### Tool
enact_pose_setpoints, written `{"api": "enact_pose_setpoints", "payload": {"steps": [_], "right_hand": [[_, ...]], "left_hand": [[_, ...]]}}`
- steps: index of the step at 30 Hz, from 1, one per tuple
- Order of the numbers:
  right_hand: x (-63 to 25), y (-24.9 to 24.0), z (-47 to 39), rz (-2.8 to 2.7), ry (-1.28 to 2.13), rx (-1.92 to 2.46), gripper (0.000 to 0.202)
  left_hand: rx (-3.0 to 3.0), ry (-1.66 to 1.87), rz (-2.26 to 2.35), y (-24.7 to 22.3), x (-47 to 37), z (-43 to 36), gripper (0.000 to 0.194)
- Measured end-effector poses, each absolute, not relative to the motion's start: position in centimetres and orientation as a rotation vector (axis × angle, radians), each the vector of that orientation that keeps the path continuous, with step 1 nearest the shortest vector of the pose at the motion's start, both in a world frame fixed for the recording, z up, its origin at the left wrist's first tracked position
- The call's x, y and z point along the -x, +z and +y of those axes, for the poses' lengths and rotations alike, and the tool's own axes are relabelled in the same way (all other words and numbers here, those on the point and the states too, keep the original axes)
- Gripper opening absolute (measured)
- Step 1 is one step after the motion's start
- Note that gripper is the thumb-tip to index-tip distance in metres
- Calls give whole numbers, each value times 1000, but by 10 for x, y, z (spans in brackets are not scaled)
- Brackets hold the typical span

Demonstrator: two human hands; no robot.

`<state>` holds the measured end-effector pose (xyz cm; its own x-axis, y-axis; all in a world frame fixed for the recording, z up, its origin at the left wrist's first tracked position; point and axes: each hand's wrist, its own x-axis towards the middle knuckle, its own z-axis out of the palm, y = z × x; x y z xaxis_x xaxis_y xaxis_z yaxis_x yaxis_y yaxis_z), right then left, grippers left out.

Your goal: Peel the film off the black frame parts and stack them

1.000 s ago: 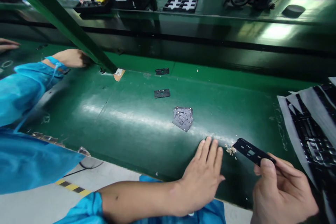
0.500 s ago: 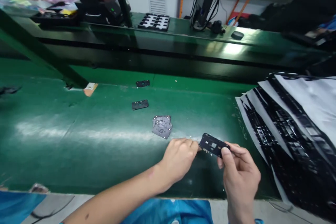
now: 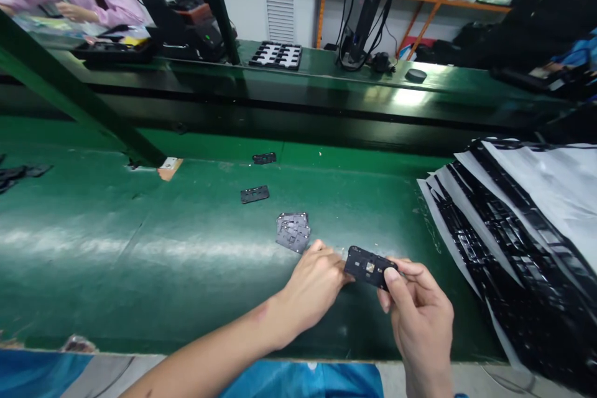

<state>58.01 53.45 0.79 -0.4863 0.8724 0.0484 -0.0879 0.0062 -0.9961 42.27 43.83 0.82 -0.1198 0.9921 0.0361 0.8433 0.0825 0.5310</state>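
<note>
A flat black plate with small cutouts (image 3: 366, 266) is pinched at its right end between the thumb and fingers of my right hand (image 3: 417, 308). My left hand (image 3: 317, 286) is closed at the plate's left end, its back toward the camera; the fingertips are hidden, so what they hold cannot be made out. Just beyond my left hand lies a small pile of thin grey plates (image 3: 293, 231) on the green table (image 3: 186, 286). Farther back rest a single dark plate (image 3: 255, 194) and a smaller dark piece (image 3: 264, 158).
Layered black and white sheets (image 3: 513, 236) cover the right side. A green post (image 3: 97, 112) slants down at the left. Along the raised back shelf stand a slotted tray (image 3: 276, 55) and a round black object (image 3: 415, 75). A person in pink sits at the back left.
The camera view has shifted slightly, moving the background down in the picture. The plate and my right hand are a little farther left. Both hands keep much the same hold.
</note>
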Motion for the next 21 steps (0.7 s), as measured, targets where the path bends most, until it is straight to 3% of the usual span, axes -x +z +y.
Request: {"api": "enact_pose_setpoints", "payload": {"steps": [2,6,8,10,15,21], "right_hand": [[-580,8,534,-1527,1611,843,14],[-579,10,531,-1541,1629,858,15],[-578,11,529,-1543,1641,858,16],[-577,13,526,-1553,1652,858,16],[-573,15,522,-1568,1645,869,17],[-569,14,519,-1609,1708,863,22]], "left_hand": [[-1760,667,1952,11,-419,431,30],[-1533,874,1821,17,-411,410,69],[-1429,924,1776,19,-407,400,79],[-1320,972,1734,22,-403,394,76],[-968,1257,1628,39,-396,396,42],[-709,1421,1422,51,-394,403,35]]}}
